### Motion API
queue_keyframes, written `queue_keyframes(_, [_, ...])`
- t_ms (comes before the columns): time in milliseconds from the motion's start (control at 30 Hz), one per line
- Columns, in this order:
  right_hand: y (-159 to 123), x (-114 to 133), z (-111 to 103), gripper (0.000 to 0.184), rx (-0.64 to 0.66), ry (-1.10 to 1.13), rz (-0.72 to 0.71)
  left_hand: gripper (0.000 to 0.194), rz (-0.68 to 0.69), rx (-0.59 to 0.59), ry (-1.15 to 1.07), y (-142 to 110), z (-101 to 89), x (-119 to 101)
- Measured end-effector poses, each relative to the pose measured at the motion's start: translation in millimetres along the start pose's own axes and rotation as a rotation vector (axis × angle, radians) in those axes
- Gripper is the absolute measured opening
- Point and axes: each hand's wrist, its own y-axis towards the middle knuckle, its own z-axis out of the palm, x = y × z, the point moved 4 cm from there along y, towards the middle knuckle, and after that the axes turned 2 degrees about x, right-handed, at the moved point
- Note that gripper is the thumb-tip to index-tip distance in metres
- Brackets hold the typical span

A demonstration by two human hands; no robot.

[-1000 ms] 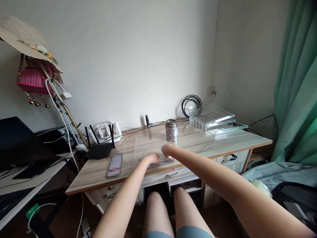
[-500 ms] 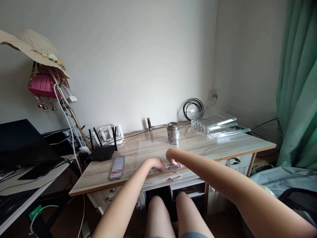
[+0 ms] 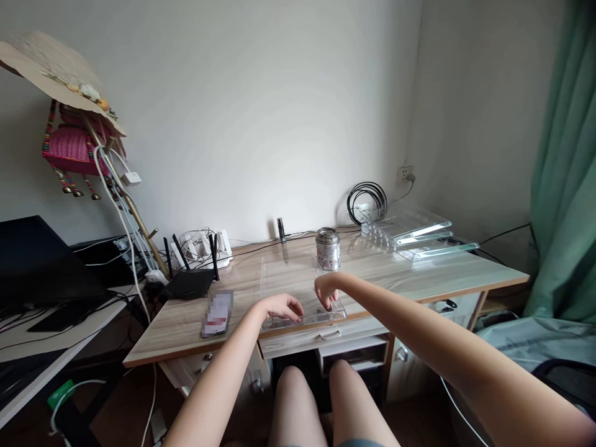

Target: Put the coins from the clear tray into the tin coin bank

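A clear plastic tray (image 3: 305, 321) lies flat at the front edge of the wooden desk, its see-through sides hard to trace. Over its front left part is my left hand (image 3: 282, 306), fingers curved but apart, with nothing visible in them. My right hand (image 3: 328, 290) hangs from a bent wrist above the tray's right part. Its fingers point down and close together; what they hold, if anything, is too small to make out. Small dark bits near those fingertips are unclear. Just behind my right hand stands a patterned metal tin (image 3: 328, 249).
A phone (image 3: 216, 313) lies at the left, in front of a black router (image 3: 190, 283). Stacked clear trays (image 3: 419, 233) and a coiled black cable (image 3: 367, 203) occupy the back right. A small dark bottle (image 3: 280, 229) stands by the wall. Drawers (image 3: 326, 338) sit below the desktop.
My hands have moved apart: the left has shifted left with its fingers opening, and the right has lifted slightly with fingers pointing down. The view has shifted slightly.
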Motion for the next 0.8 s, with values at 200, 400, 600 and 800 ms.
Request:
queue_keyframes(200, [-6.2,-0.5,-4.4,0.024,-0.082,0.132,-0.045,0.033,-0.019,-0.011,-0.005,-4.1,-7.0,5.6])
queue_keyframes(400, [-3.2,1.0,-11.9,0.026,-0.186,0.254,-0.110,0.029,-0.004,-0.053,-0.110,-10.2,-8.4,5.3])
queue_keyframes(600, [-5.8,7.1,-30.8,0.031,-0.355,0.340,-0.183,0.007,-0.021,-0.510,-0.804,-6.5,-23.2,20.3])
queue_keyframes(800, [-8.5,55.9,-54.7,0.029,-0.464,0.242,-0.254,0.024,0.042,-0.604,-1.017,19.0,-19.6,7.8])
